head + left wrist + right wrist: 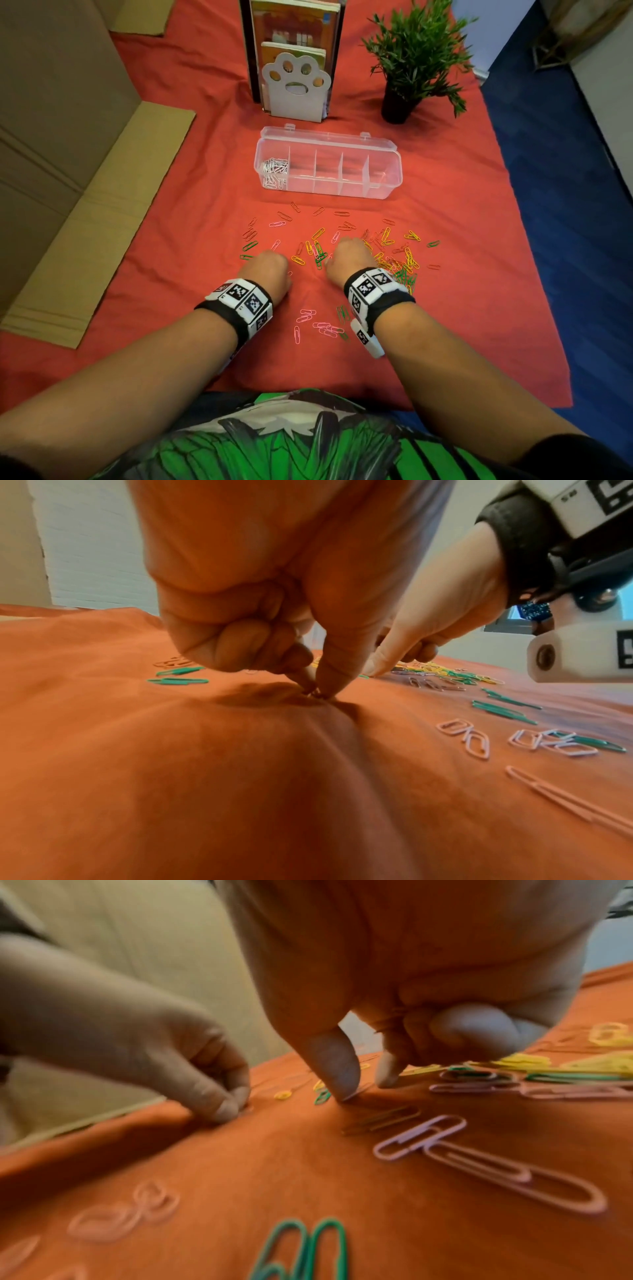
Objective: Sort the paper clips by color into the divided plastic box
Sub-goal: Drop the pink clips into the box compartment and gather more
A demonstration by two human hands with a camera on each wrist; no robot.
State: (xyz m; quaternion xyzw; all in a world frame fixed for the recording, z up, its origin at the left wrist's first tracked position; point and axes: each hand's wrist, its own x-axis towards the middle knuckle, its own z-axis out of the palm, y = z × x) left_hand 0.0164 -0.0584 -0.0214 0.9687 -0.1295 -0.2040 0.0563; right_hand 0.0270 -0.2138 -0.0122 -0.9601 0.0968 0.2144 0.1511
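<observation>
1. Dozens of loose paper clips (342, 246), pink, green, yellow and red, lie scattered on the red cloth (191, 212) just in front of the divided plastic box (327, 162).
2. Only the head view shows the box: clear, lid folded back, with a heap of silver clips (274, 169) in its leftmost compartment; the other compartments look bare.
3. From above, the left hand (269, 267) and right hand (349, 255) show only their backs, both down among the clips, so their fingers are hidden there.
4. Seen from the left wrist, the left hand's thumb and forefinger are pinched together on a small clip (316, 693) at the cloth, which dimples under them; its colour cannot be told. The other fingers (240, 645) are curled into the palm.
5. Seen from the right wrist, though blurred, the right hand's thumb (334, 1066) and forefinger point down to the cloth with a gap between them, closed on nothing, beside a red clip (382, 1119) and two pink clips (479, 1161).
6. Behind the box stand a paw-shaped bookend (296, 87) with books and a potted plant (416, 58); cardboard (68, 171) lies on the left.
</observation>
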